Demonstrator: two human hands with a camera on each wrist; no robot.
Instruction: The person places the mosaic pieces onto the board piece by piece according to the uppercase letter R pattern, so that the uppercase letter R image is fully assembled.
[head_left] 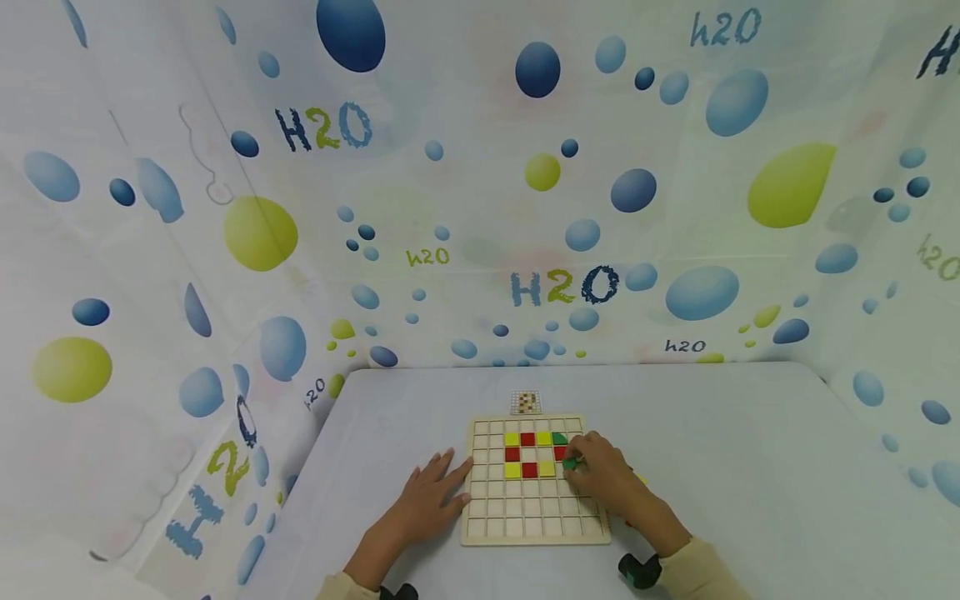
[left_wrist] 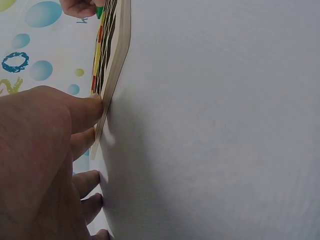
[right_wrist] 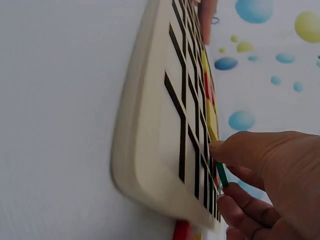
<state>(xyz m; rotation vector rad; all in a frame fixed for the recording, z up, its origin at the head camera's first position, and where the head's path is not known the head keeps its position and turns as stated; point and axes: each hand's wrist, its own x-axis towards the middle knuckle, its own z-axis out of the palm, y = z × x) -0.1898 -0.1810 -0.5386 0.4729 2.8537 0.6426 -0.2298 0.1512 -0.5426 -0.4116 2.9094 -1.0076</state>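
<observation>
A wooden grid board [head_left: 534, 506] lies on the white table. Red tiles [head_left: 528, 470], yellow tiles [head_left: 512, 438] and a green piece [head_left: 559, 438] form a ring in its upper cells, around a bare cell. My right hand [head_left: 606, 477] is over the board's right side, pinching a small green tile [right_wrist: 222, 174] between thumb and fingers at the ring's lower right corner. My left hand [head_left: 429, 502] rests beside the board with fingers spread; its thumb [left_wrist: 85, 111] and a finger touch the left edge.
A small pattern card [head_left: 526, 402] lies just beyond the board's far edge. Right of the board, a yellow piece [head_left: 641, 477] shows partly behind my right forearm. A red piece [right_wrist: 182, 231] lies by the board's corner. A printed curtain [head_left: 480, 192] hangs behind the table.
</observation>
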